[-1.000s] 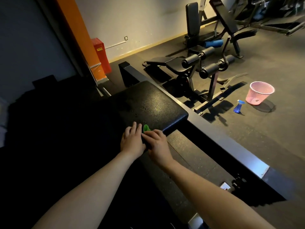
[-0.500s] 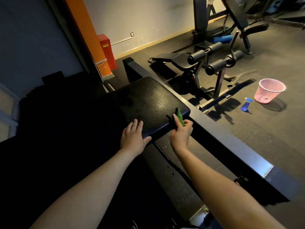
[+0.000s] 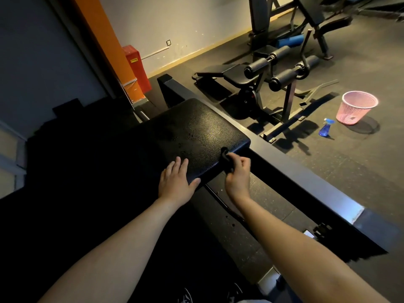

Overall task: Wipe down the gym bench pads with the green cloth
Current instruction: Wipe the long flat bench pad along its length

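Our left hand point(image 3: 177, 182) lies flat on the pad's point(image 3: 196, 132) near edge — at its 3 o'clock, our right hand point(image 3: 237, 174) pinches the cloth point(image 3: 226, 159) at the corner.

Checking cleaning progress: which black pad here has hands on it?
The wide textured black pad nearest the camera: left hand rests flat on it, right hand holds a bunched cloth against its edge; the rest are untouched.

The right hand point(image 3: 237, 176) is now at the pad's point(image 3: 196, 132) near right corner, apart from the left hand point(image 3: 175, 182); its pinched cloth point(image 3: 227, 159) looks dark (plainly green before).
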